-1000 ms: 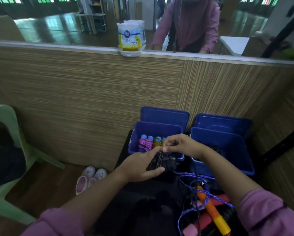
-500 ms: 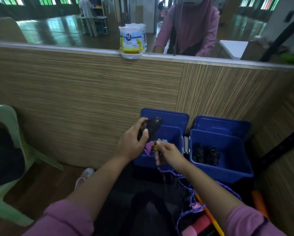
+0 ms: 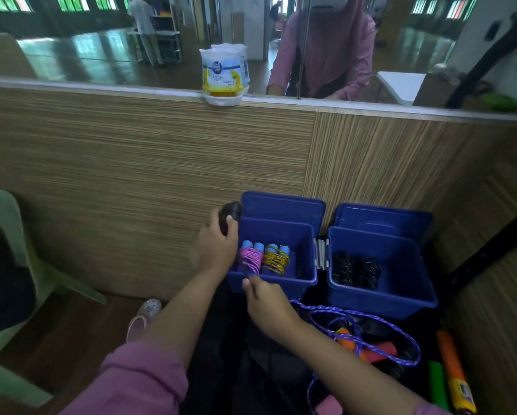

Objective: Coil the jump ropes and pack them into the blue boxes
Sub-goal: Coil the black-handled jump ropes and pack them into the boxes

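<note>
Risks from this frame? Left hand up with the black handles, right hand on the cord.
1. The left hand grips the black handles left of the left blue box, outside its rim; a release here would likely miss.
2. The right hand pinches a thin black cord beside the pink coiled rope; pulling could snag and loosen that coil.
3. The loose purple rope lies beside the right forearm and might catch on it.
</note>
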`<act>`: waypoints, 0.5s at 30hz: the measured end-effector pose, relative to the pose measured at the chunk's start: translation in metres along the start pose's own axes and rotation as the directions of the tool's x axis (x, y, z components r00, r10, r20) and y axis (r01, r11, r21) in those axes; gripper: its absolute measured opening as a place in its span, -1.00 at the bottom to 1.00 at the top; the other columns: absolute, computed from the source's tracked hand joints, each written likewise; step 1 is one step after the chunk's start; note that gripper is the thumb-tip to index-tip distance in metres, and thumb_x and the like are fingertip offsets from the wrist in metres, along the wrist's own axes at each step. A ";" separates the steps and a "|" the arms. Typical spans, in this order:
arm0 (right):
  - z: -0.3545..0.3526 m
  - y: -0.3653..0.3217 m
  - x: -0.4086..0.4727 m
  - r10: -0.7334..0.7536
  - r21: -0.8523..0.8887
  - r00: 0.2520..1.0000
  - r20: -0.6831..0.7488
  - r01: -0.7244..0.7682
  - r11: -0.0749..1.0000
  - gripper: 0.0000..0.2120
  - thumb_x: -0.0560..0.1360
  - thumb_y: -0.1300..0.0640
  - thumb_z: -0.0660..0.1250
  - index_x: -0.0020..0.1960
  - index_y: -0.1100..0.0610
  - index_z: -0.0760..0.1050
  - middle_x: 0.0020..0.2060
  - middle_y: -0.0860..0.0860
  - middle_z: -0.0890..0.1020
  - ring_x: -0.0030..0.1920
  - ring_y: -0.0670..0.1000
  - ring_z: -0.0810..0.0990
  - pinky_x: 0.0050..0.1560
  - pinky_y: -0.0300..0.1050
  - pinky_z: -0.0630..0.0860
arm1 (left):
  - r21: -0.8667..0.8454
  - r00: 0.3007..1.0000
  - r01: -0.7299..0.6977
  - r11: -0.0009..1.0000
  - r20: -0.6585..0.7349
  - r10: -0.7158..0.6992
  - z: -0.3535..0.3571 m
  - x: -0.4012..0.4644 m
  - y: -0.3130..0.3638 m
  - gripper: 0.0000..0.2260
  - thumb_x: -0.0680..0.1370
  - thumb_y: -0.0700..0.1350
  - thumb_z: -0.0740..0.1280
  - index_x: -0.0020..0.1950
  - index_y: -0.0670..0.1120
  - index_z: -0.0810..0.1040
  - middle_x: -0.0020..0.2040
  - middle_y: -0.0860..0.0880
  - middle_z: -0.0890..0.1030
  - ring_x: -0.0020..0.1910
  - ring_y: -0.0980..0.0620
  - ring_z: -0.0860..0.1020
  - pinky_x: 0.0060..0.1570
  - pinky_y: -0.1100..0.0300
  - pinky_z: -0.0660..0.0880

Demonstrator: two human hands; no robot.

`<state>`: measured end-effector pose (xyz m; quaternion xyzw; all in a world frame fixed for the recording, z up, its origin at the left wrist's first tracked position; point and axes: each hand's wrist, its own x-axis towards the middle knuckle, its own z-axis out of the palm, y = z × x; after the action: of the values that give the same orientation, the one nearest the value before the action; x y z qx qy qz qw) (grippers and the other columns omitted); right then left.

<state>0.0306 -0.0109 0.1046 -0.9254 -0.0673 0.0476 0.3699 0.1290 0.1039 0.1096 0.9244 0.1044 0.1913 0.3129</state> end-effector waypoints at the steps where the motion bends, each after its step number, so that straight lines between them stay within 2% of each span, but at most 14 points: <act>1: -0.005 -0.002 0.001 -0.035 -0.023 0.999 0.012 0.035 0.999 -0.70 0.64 0.07 0.07 -0.01 0.28 0.44 -0.05 0.33 0.59 -0.03 0.30 0.54 -0.19 -0.03 0.29 | 0.068 0.997 -0.035 0.997 0.072 0.030 0.002 -0.001 -0.003 -0.62 0.60 0.15 0.08 0.36 0.05 0.36 0.06 -0.20 0.60 0.03 -0.24 0.57 -0.04 -0.02 0.50; 3: -0.021 -0.003 0.005 -0.117 -0.124 0.990 0.078 0.126 0.984 -0.73 0.63 0.07 0.11 -0.05 0.25 0.45 -0.09 0.30 0.60 -0.07 0.28 0.55 -0.19 -0.01 0.35 | 0.197 0.960 -0.174 0.965 0.251 0.122 0.005 -0.006 -0.011 -0.61 0.61 0.18 0.06 0.38 0.08 0.36 0.12 -0.19 0.59 0.07 -0.23 0.57 -0.02 -0.01 0.49; 5: -0.044 0.001 0.013 -0.155 -0.216 0.973 0.170 0.190 0.958 -0.74 0.62 0.05 0.12 -0.05 0.20 0.47 -0.09 0.22 0.60 -0.06 0.21 0.54 -0.16 -0.06 0.36 | 0.245 0.875 -0.383 0.891 0.406 0.265 0.004 -0.015 -0.019 -0.61 0.63 0.15 0.03 0.43 0.13 0.33 0.20 -0.15 0.56 0.11 -0.21 0.57 0.00 0.00 0.49; 8: -0.076 0.019 0.031 -0.133 -0.238 0.960 0.246 0.193 0.952 -0.76 0.61 0.00 0.14 -0.09 0.07 0.52 -0.14 0.06 0.60 -0.07 0.07 0.53 -0.06 -0.07 0.43 | 0.118 0.697 -0.609 0.784 0.551 0.459 -0.002 -0.029 -0.025 -0.59 0.65 0.11 -0.07 0.47 0.14 0.29 0.19 -0.08 0.57 0.11 -0.13 0.56 0.01 0.02 0.48; 11: -0.088 0.037 0.046 -0.178 -0.102 0.925 0.337 0.223 0.969 -0.76 0.60 0.04 0.20 -0.19 0.06 0.53 -0.25 -0.02 0.58 -0.18 -0.04 0.51 -0.02 -0.04 0.44 | -0.059 0.557 -0.669 0.741 0.620 0.553 -0.003 -0.043 -0.021 -0.47 0.58 0.17 -0.18 0.42 0.06 0.35 0.15 -0.10 0.62 0.05 -0.17 0.58 -0.01 -0.03 0.49; 13: -0.090 0.043 0.049 -0.231 -0.016 0.892 0.390 0.257 0.966 -0.81 0.58 0.08 0.26 -0.18 0.07 0.53 -0.29 -0.02 0.54 -0.24 -0.07 0.48 -0.09 -0.04 0.45 | -0.072 0.530 -0.681 0.728 0.638 0.559 -0.006 -0.050 -0.018 -0.48 0.59 0.13 -0.13 0.45 -0.02 0.31 0.11 -0.14 0.63 0.00 -0.21 0.58 -0.08 -0.03 0.47; 15: -0.092 0.050 0.051 -0.250 0.120 0.880 0.405 0.220 0.968 -0.89 0.53 0.11 0.35 -0.17 0.09 0.54 -0.29 -0.01 0.55 -0.25 -0.09 0.48 -0.12 -0.07 0.46 | -0.107 0.521 -0.669 0.736 0.639 0.566 -0.011 -0.056 -0.018 -0.47 0.59 0.12 -0.08 0.50 -0.07 0.23 0.02 -0.14 0.64 -0.08 -0.20 0.58 -0.16 -0.01 0.44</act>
<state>0.0977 -0.1008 0.1346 -0.8651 -0.2546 0.2011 0.3825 0.0724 0.1063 0.0910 0.9284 -0.3285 -0.0417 0.1684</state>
